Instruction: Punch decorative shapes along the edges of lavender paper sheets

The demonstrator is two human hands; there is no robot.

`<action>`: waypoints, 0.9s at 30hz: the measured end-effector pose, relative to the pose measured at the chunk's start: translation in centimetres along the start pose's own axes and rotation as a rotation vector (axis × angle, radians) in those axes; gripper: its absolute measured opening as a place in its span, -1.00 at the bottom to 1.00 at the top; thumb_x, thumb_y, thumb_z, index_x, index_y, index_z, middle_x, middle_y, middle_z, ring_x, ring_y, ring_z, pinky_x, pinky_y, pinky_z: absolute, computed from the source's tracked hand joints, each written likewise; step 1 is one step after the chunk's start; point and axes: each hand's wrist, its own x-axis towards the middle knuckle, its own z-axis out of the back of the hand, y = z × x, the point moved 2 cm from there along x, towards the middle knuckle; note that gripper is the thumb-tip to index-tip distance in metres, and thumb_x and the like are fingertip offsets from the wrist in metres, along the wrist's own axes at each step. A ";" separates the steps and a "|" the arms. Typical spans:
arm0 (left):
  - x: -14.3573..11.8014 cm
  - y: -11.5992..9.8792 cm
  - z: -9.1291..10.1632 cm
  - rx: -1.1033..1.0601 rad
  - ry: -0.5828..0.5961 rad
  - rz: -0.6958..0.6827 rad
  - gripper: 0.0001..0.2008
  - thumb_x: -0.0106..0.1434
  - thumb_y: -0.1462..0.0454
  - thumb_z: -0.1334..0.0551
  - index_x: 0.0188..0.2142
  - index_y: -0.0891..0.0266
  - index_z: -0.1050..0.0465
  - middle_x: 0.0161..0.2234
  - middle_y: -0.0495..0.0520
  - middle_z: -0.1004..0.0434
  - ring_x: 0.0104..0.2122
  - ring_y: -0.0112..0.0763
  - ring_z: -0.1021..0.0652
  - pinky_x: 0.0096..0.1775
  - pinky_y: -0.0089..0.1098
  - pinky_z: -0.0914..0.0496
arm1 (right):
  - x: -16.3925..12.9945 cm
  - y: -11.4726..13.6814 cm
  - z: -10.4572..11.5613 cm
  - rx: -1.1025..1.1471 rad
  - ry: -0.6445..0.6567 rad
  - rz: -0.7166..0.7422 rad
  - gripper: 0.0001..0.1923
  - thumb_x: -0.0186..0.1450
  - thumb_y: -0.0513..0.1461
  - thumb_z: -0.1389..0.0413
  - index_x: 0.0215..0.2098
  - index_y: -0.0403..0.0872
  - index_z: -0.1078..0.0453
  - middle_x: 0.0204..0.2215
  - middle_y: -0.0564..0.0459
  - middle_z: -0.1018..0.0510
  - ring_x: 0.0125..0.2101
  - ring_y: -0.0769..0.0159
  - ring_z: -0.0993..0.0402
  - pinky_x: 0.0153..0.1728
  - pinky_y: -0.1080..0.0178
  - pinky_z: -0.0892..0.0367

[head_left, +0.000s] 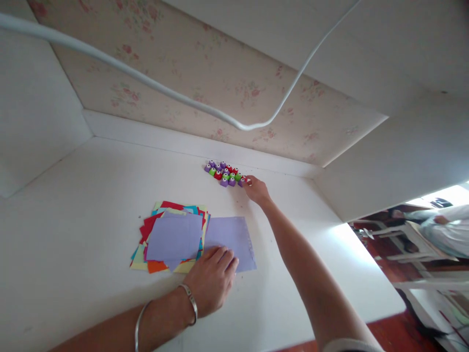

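A lilac sheet (234,239) is pinned flat by the left hand (214,278) while a punch (242,182) is pinched by the right hand (256,189), nothing punched yet.

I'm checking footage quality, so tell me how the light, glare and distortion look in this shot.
Head view: daylight from the right washes out the white table's edge; the wide lens bends the walls and the white cable; the small coloured plastic punches at the right hand look soft; the left hand on the lilac paper sheet is clear.
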 end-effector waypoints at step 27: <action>-0.6 3.1 1.6 -0.007 0.068 0.057 -0.54 0.24 0.49 -0.10 0.09 0.15 -0.41 0.11 0.06 -0.37 0.15 -0.30 -0.37 0.29 -0.07 -0.16 | -14.9 -6.0 -1.0 1.189 -0.197 -0.055 -0.61 0.26 0.02 -0.18 0.01 0.09 -0.34 0.02 0.01 -0.51 -0.15 0.23 -0.58 -0.35 0.23 -0.56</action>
